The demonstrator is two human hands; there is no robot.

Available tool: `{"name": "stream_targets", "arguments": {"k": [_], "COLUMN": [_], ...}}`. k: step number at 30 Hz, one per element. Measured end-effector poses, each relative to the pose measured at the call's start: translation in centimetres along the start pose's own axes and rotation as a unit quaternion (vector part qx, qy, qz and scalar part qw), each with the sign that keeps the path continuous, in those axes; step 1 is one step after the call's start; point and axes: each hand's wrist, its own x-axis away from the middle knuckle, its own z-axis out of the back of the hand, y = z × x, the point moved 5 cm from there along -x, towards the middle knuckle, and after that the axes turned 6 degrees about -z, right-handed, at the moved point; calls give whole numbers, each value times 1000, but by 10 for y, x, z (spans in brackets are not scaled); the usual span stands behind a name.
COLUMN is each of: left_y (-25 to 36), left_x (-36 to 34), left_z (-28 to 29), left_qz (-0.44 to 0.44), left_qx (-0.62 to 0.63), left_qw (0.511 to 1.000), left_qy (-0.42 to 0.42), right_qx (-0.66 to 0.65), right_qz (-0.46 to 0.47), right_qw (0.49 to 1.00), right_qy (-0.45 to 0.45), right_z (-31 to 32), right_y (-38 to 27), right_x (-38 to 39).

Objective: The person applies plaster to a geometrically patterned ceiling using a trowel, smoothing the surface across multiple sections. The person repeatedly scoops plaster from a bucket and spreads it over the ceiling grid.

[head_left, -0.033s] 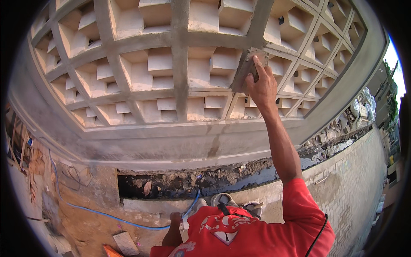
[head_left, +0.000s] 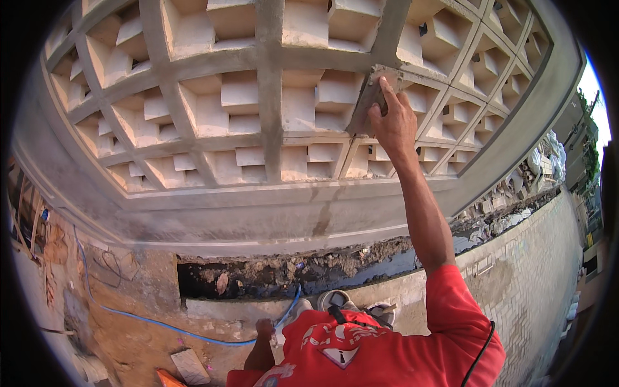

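Note:
My right arm reaches up to a pale grey wall (head_left: 271, 213) set with open square blocks. In my right hand (head_left: 394, 126) is a flat rectangular plastering trowel (head_left: 366, 106), its blade against the rib between two blocks. The index finger lies stretched along the back of the blade, and the other fingers curl round the handle, which is mostly hidden. Low beside my body hangs my left hand (head_left: 264, 329), dark and small. Its fingers do not show clearly. The ribs (head_left: 272, 97) around the trowel look darker grey than those farther right.
A trench (head_left: 219, 280) with rubble and dark water runs along the wall's foot, just ahead of my shoes (head_left: 335, 300). A blue hose (head_left: 161, 320) crosses the dirt on the left. Paving (head_left: 516, 290) stretches away on the right, with heaped debris (head_left: 509, 193) beside the wall.
The trowel and my right hand have shifted very slightly upward along the rib. My left hand stays where it was.

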Motion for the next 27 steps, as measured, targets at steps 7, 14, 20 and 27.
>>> {"name": "stream_targets", "arguments": {"k": [7, 14, 20, 27], "left_y": [6, -4, -2, 15], "left_x": [-18, 8, 41, 35], "left_z": [20, 9, 9, 31], "left_qz": [-16, 296, 357, 318], "left_qx": [102, 722, 679, 630], "left_qw": [994, 618, 641, 709], "left_qy": [36, 98, 16, 5], "right_qx": [83, -305, -649, -412], "right_qz": [-10, -172, -384, -342], "right_qw": [995, 884, 554, 732], "right_qy": [-51, -310, -353, -422], "right_z": [-82, -60, -32, 0], "right_y": [64, 98, 118, 161], "right_x": [88, 165, 214, 275]}}
